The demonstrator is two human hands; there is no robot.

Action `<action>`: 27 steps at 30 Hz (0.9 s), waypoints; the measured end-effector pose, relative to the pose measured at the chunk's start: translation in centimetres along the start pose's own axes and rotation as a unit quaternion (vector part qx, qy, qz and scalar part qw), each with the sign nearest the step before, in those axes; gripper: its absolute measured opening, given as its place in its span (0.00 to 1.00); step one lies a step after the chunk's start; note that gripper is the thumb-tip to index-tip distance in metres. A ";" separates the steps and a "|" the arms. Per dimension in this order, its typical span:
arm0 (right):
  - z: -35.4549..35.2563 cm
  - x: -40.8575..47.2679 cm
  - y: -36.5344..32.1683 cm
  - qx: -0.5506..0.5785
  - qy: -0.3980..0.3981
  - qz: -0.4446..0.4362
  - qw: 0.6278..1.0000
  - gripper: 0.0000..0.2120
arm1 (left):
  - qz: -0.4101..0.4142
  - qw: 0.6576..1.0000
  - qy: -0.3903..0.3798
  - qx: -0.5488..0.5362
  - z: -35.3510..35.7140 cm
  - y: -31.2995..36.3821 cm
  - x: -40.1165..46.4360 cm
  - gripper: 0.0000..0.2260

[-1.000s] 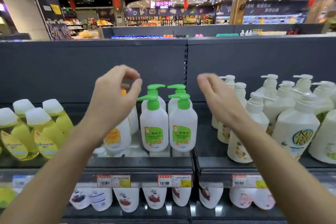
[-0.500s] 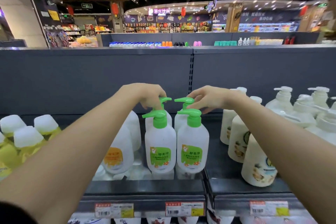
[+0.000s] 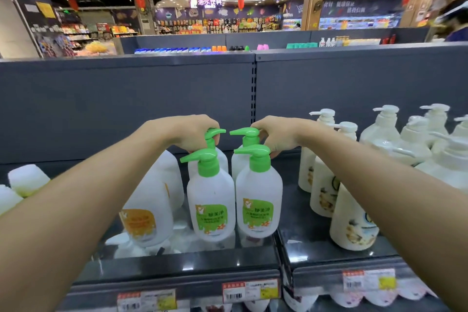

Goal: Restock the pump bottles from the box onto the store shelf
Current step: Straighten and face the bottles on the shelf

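Several white pump bottles with green pumps stand on the dark shelf (image 3: 177, 265), two in front and two behind. The front left bottle (image 3: 211, 200) and front right bottle (image 3: 258, 197) show green labels. My left hand (image 3: 188, 133) grips the green pump of the rear left bottle (image 3: 215, 134). My right hand (image 3: 277, 134) grips the pump neck of the rear right bottle (image 3: 247, 134). Both rear bottles are mostly hidden behind the front pair. No box is in view.
White bottles with orange labels (image 3: 147, 210) stand left of the green pair, yellow bottles with white caps (image 3: 26, 180) at far left. Cream pump bottles (image 3: 354, 218) fill the shelf to the right. The grey back panel (image 3: 126, 109) rises behind. Price tags (image 3: 249, 291) line the shelf edge.
Both hands came down from above the bottles onto the two rear green pumps and now grip them. The view has moved closer to the shelf.
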State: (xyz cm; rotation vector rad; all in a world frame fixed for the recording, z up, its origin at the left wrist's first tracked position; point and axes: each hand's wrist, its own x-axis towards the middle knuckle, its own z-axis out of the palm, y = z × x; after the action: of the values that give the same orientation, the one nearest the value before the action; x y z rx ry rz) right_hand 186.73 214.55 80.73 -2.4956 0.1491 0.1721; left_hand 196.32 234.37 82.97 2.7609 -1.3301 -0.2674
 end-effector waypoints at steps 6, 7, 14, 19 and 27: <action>-0.6 -0.2 -0.1 -0.022 -0.009 -0.009 1.000 0.15 | 0.013 1.000 0.004 -0.018 0.2 -0.2 0.2 0.10; -0.7 -0.2 -0.2 -0.026 -0.012 -0.009 1.000 0.14 | 0.013 1.000 0.005 -0.022 0.2 -0.3 0.2 0.10; -0.6 0.1 -0.3 -0.034 -0.019 -0.008 0.999 0.14 | 0.004 0.999 0.015 -0.039 0.4 -0.5 0.3 0.09; -0.5 0.2 0.1 -0.037 -0.014 0.000 0.999 0.18 | 0.013 0.999 0.014 -0.047 0.4 -0.2 0.3 0.09; -0.2 -0.4 0.2 -0.029 -0.011 0.017 0.999 0.20 | 0.009 0.999 -0.018 -0.045 0.4 0.0 0.3 0.20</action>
State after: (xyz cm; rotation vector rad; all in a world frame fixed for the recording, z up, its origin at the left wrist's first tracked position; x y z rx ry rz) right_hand 186.36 214.24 80.81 -2.5493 0.1808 0.2204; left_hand 196.43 234.15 82.58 2.6806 -1.3150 -0.3678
